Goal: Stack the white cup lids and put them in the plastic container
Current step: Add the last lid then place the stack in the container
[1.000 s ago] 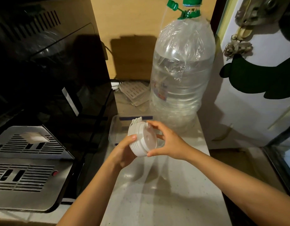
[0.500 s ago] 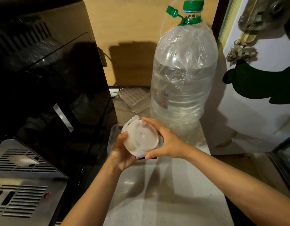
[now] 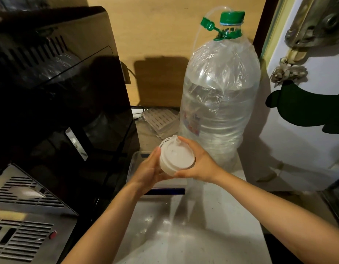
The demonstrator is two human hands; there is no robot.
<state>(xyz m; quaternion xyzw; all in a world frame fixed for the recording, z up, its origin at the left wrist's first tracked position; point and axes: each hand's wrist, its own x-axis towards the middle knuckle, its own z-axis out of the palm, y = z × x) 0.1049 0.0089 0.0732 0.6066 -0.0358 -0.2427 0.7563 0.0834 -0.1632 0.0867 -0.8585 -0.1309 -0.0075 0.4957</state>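
Observation:
A stack of white cup lids (image 3: 176, 156) is held between both hands, its round top tilted towards me. My left hand (image 3: 148, 170) cups the stack's left and underside. My right hand (image 3: 198, 163) grips its right edge, fingers curling over the far rim. Right beneath the stack sits the clear plastic container (image 3: 132, 164) with a dark blue front rim, mostly hidden by my hands.
A big clear water bottle (image 3: 218, 103) with a green cap stands just behind my right hand. A black coffee machine (image 3: 60, 96) with a metal drip tray (image 3: 18, 221) fills the left. A white fridge door (image 3: 307, 145) is at right. Pale countertop (image 3: 193, 235) lies near me.
Both hands have carried the lid stack a little away from me, over the container, and the stack's top has turned more upward. The grip is the same.

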